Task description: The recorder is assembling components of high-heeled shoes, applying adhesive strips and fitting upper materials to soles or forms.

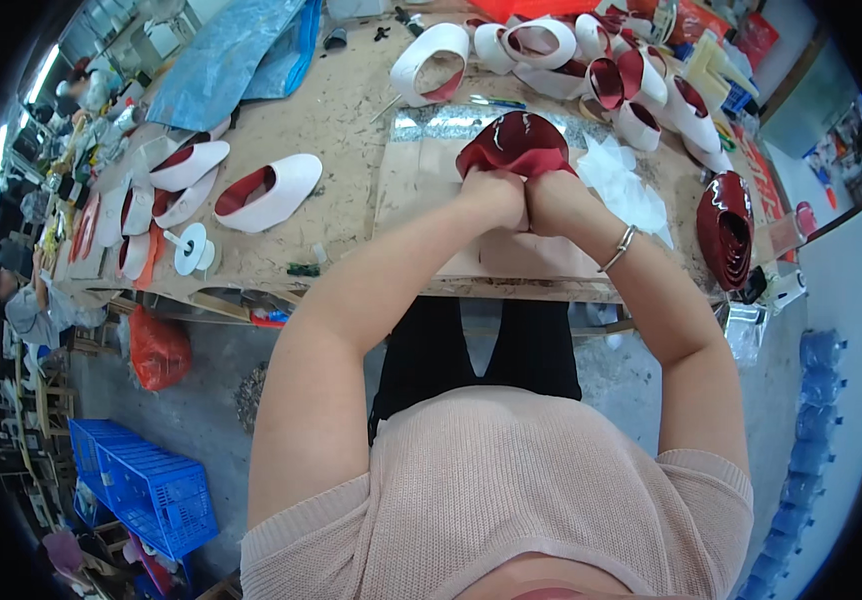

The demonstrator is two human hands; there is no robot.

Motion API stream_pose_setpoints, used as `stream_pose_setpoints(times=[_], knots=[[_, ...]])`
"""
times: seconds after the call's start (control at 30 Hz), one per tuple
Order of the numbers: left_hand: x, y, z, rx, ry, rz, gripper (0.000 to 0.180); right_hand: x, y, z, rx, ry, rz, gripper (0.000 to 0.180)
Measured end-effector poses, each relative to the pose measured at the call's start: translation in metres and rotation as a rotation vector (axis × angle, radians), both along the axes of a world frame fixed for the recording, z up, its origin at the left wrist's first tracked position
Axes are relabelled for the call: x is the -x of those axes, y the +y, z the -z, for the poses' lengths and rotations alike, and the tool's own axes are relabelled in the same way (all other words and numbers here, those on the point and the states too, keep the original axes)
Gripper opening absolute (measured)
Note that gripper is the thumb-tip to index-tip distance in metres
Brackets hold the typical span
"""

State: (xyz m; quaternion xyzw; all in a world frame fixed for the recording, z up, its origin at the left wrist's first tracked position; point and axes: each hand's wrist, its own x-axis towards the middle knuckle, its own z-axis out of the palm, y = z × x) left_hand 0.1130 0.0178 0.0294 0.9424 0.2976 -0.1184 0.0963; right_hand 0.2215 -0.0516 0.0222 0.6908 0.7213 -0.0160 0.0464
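Observation:
Over the workbench, my left hand (497,197) and my right hand (559,200) are close together, knuckles touching. Both are closed on the near edge of a glossy dark red shoe upper (517,145), whose rounded toe points away from me. My fingertips are tucked under its red lining and hidden. Beneath it lies a pale board (401,215) on the bench. Crumpled white paper pieces (623,185) lie just right of my right hand. A nested stack of similar red uppers (724,230) stands at the bench's right end.
Several white uppers with red linings (269,193) lie on the left, and more (541,45) are at the back. A white spool (193,250) sits near the front edge. Blue plastic sheeting (231,65) covers the back left. A blue crate (146,485) stands on the floor.

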Motion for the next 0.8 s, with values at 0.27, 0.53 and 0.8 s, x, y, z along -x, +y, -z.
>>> stream_pose_setpoints(times=[0.27,0.53,0.8], knots=[[-0.005,-0.001,-0.002,0.158,0.018,0.025,0.039,0.009,-0.041,-0.018,-0.747,0.179,-0.239,0.021],[-0.004,0.001,-0.011,0.04,0.129,0.026,0.037,0.056,-0.09,0.051,-0.742,0.285,0.064,0.029],[0.001,0.018,-0.03,0.124,0.225,0.112,0.059,0.06,-0.091,0.049,-0.575,0.265,0.166,0.038]])
